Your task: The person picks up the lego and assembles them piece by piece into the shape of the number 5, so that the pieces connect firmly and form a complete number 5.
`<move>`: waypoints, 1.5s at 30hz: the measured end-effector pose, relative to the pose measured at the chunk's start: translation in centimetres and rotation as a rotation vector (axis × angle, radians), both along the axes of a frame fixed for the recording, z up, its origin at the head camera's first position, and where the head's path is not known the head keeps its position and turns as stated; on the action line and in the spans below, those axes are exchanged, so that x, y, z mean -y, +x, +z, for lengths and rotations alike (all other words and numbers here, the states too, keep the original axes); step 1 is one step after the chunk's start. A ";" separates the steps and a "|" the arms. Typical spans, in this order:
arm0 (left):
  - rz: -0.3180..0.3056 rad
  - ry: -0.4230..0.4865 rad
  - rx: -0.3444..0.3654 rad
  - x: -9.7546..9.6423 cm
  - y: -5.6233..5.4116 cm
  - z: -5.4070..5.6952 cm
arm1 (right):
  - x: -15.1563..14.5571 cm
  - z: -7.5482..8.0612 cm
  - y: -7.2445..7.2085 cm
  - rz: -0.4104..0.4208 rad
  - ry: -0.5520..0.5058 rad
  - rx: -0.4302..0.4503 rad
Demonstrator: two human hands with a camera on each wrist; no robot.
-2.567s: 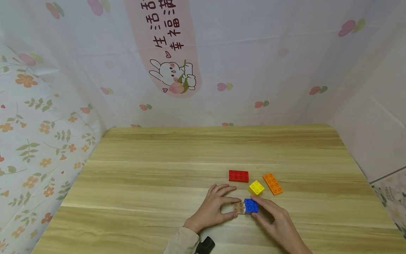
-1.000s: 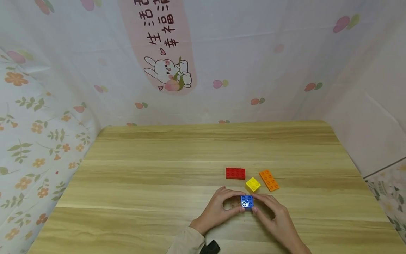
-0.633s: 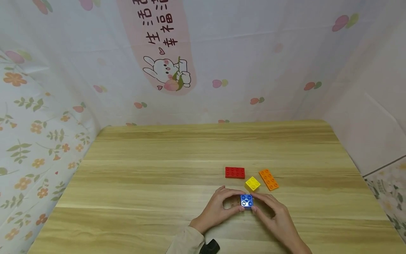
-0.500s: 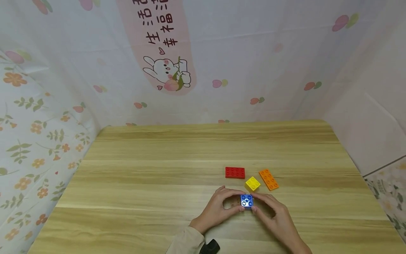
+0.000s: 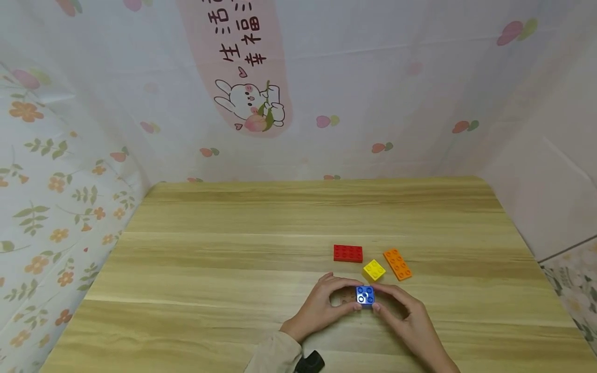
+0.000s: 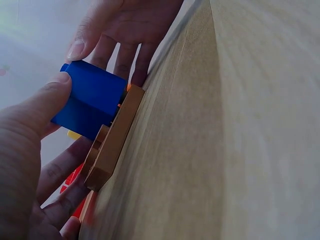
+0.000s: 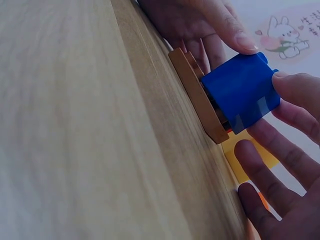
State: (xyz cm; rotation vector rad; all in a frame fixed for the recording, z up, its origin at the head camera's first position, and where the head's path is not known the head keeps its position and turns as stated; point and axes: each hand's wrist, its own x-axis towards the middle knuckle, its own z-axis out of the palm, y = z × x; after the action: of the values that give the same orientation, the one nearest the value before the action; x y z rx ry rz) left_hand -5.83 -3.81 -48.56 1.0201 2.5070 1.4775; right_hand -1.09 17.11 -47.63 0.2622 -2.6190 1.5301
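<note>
A blue building brick [image 5: 365, 295] with studs on top sits over the right part of a brown studded plate [image 5: 347, 296], which lies on the table. In the left wrist view, a narrow gap with studs shows between the blue brick [image 6: 92, 100] and the brown plate [image 6: 115, 140]. My left hand [image 5: 317, 305] pinches the brick's left side between thumb and forefinger. From the right, thumb and forefinger of my right hand [image 5: 406, 316] grip the same brick. The other right fingers spread loosely in the right wrist view, near a yellow brick [image 7: 245, 155].
Just beyond the hands are a yellow brick [image 5: 374, 270], a red brick [image 5: 347, 253] and an orange plate [image 5: 398, 264]. They lie on a wooden table [image 5: 210, 259]. Patterned cloth [image 5: 350, 77] hangs behind the table and along its left side.
The blue brick has shifted left over the brown plate's right part. My left fingers have moved from the plate to the brick. Over the last second, the hands hold nearly still.
</note>
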 end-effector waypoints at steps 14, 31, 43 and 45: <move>-0.008 -0.013 -0.001 0.0 0.0 0.3 | -0.2 0.0 0.0 -0.004 -0.021 0.029; 0.001 -0.001 -0.007 -0.2 0.0 0.2 | -0.3 0.0 0.0 -0.006 -0.036 0.053; -0.005 -0.001 -0.009 -0.2 0.0 0.3 | -0.4 0.1 -0.2 -0.007 -0.009 0.076; -0.005 -0.002 -0.010 -0.2 0.0 0.4 | -0.4 0.0 -0.2 -0.004 -0.011 0.062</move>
State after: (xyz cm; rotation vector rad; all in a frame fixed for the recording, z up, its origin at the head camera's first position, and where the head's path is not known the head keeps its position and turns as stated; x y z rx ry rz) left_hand -5.83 -3.60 -48.20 1.0355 2.5102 1.4721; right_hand -1.27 17.54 -47.58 0.2124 -2.6554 1.5762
